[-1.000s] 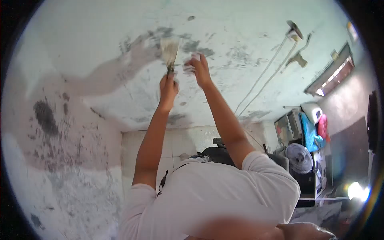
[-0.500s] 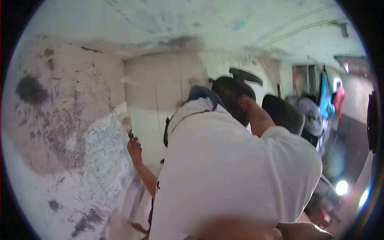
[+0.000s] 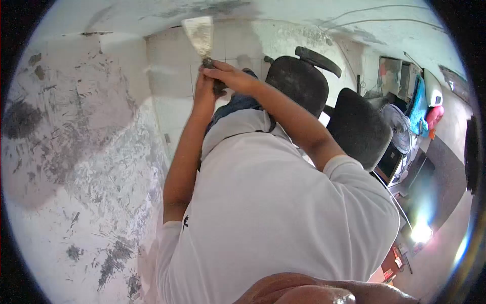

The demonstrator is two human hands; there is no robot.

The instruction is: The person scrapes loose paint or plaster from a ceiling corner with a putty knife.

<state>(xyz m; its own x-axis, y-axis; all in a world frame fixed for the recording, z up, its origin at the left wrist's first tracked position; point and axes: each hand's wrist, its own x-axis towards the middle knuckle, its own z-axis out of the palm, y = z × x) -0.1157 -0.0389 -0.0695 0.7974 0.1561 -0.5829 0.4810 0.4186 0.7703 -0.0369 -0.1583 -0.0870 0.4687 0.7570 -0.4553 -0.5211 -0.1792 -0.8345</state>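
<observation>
A scraper [image 3: 199, 36] with a wide, pale, smeared blade points up in front of the white tiled wall. My left hand [image 3: 205, 91] is closed round its dark handle. My right hand [image 3: 225, 75] meets the left one there, its fingers wrapped on the handle near the base of the blade. The two hands touch and partly cover the handle. Both of my arms stretch out past my white shirt [image 3: 283, 202].
A patchy, scraped wall [image 3: 91, 167] stands on the left. Right of my hands are a black chair [image 3: 297, 83] and another dark chair [image 3: 358, 129]. Beyond them are a fan [image 3: 396, 126], a blue cloth [image 3: 418, 106] and a bright lamp [image 3: 421, 233].
My left hand has moved up and right with the scraper, away from the left wall. My right hand has come from beside the black chair and closed on the scraper's handle.
</observation>
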